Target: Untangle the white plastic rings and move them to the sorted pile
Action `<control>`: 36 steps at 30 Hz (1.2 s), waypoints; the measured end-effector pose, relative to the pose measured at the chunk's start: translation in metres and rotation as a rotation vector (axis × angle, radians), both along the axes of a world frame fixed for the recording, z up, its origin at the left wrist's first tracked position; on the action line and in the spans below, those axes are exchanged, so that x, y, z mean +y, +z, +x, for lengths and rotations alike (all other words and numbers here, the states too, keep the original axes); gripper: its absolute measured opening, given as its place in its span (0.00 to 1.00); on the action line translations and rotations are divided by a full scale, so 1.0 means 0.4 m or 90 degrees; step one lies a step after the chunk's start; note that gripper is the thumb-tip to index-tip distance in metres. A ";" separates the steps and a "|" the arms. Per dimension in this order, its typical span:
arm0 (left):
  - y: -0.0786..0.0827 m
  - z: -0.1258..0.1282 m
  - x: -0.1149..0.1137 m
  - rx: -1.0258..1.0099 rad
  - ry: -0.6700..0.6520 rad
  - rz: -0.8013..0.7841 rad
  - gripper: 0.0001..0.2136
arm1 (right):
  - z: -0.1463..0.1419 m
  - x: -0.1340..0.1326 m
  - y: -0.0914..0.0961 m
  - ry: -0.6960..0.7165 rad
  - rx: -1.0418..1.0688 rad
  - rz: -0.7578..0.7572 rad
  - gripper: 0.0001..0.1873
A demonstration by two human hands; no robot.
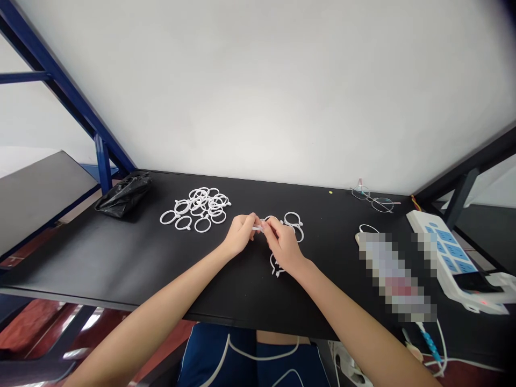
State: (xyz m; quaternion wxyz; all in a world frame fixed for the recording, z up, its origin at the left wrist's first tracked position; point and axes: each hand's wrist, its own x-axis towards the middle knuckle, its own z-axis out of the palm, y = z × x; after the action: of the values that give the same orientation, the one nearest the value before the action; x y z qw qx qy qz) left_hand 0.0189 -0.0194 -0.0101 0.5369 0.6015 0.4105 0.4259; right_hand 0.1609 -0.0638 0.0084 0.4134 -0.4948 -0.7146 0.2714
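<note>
Near the middle of the black table, my left hand (241, 234) and my right hand (284, 243) meet fingertip to fingertip. Between them they pinch a white plastic ring (257, 228), mostly covered by the fingers. A few more white rings (293, 219) lie just behind and beside my right hand. Partly hidden under that hand is another ring (272, 263) whose loop looks open at its ends. To the left of my left hand spreads a heap of several white rings (202, 224), each with a small knob.
A crumpled black plastic bag (124, 193) lies at the back left by the blue frame. At the right are eyeglasses (371, 199), a blurred-out phone-like thing (395, 279) with a cable, and a white power strip (447, 250). A white wall (282, 97) stands behind the table.
</note>
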 end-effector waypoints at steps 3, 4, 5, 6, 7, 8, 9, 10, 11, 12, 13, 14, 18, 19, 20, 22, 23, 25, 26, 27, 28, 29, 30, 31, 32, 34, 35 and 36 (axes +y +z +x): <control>0.006 0.000 0.003 -0.019 -0.007 -0.009 0.21 | 0.006 0.002 0.003 0.013 0.004 0.006 0.17; 0.009 0.000 0.005 -0.037 -0.011 -0.019 0.22 | 0.008 0.004 0.005 0.012 0.007 0.013 0.17; 0.014 -0.001 0.008 -0.062 -0.011 -0.036 0.22 | 0.010 0.005 0.006 0.007 0.010 0.023 0.16; 0.019 -0.002 0.011 -0.095 -0.008 -0.059 0.24 | 0.012 0.007 0.008 -0.004 0.011 0.036 0.15; 0.024 -0.003 0.014 -0.135 -0.001 -0.087 0.25 | 0.013 0.010 0.009 -0.021 0.006 0.051 0.13; 0.030 -0.005 0.016 -0.176 0.009 -0.118 0.25 | 0.015 0.013 0.009 -0.040 -0.005 0.068 0.12; 0.035 -0.007 0.018 -0.218 0.019 -0.149 0.26 | 0.016 0.016 0.008 -0.057 -0.021 0.084 0.10; 0.039 -0.010 0.019 -0.258 0.028 -0.176 0.26 | 0.017 0.020 0.005 -0.070 -0.039 0.100 0.08; 0.043 -0.012 0.020 -0.293 0.036 -0.199 0.26 | 0.018 0.023 0.001 -0.079 -0.058 0.114 0.07; 0.046 -0.015 0.020 -0.323 0.040 -0.219 0.26 | 0.019 0.026 -0.004 -0.084 -0.076 0.125 0.05; 0.048 -0.018 0.021 -0.344 0.042 -0.238 0.25 | 0.019 0.029 -0.010 -0.086 -0.093 0.132 0.04; 0.049 -0.020 0.021 -0.360 0.042 -0.257 0.25 | 0.020 0.031 -0.017 -0.087 -0.110 0.133 0.03; 0.050 -0.026 0.022 -0.400 0.026 -0.303 0.23 | 0.023 0.035 -0.035 -0.087 -0.177 0.093 0.04; 0.050 -0.027 0.022 -0.407 0.024 -0.310 0.22 | 0.023 0.034 -0.037 -0.083 -0.186 0.082 0.05; 0.049 -0.027 0.023 -0.413 0.022 -0.315 0.22 | 0.024 0.034 -0.037 -0.079 -0.192 0.074 0.06; 0.049 -0.029 0.024 -0.422 0.019 -0.325 0.21 | 0.025 0.033 -0.034 -0.070 -0.198 0.062 0.08; 0.048 -0.030 0.025 -0.427 0.018 -0.328 0.20 | 0.025 0.033 -0.032 -0.068 -0.199 0.057 0.08; 0.048 -0.031 0.026 -0.447 0.020 -0.335 0.19 | 0.025 0.032 -0.028 -0.067 -0.198 0.045 0.07; 0.047 -0.032 0.026 -0.459 0.024 -0.340 0.19 | 0.024 0.032 -0.027 -0.066 -0.196 0.040 0.07; 0.047 -0.033 0.026 -0.471 0.029 -0.344 0.19 | 0.024 0.031 -0.026 -0.065 -0.195 0.037 0.07; 0.047 -0.034 0.026 -0.481 0.033 -0.348 0.19 | 0.024 0.031 -0.026 -0.064 -0.193 0.035 0.08; 0.046 -0.035 0.026 -0.489 0.035 -0.350 0.20 | 0.024 0.031 -0.026 -0.064 -0.191 0.034 0.08; 0.046 -0.035 0.026 -0.494 0.035 -0.351 0.20 | 0.024 0.031 -0.027 -0.063 -0.189 0.034 0.08; 0.045 -0.036 0.027 -0.498 0.032 -0.351 0.21 | 0.024 0.031 -0.027 -0.063 -0.188 0.034 0.09; 0.045 -0.037 0.027 -0.502 0.027 -0.351 0.21 | 0.024 0.031 -0.028 -0.063 -0.186 0.033 0.09; 0.044 -0.039 0.028 -0.514 0.019 -0.357 0.20 | 0.025 0.031 -0.029 -0.063 -0.181 0.029 0.09; 0.043 -0.040 0.029 -0.520 0.018 -0.361 0.21 | 0.025 0.031 -0.029 -0.063 -0.179 0.026 0.09; 0.043 -0.041 0.030 -0.526 0.019 -0.364 0.21 | 0.025 0.032 -0.029 -0.063 -0.176 0.024 0.09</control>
State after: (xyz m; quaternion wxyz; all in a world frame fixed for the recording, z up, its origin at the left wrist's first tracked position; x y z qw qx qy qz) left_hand 0.0025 -0.0074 0.0072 0.7918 0.2053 0.2724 0.5067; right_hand 0.1708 -0.0510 -0.0032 0.3327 -0.5541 -0.7446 0.1666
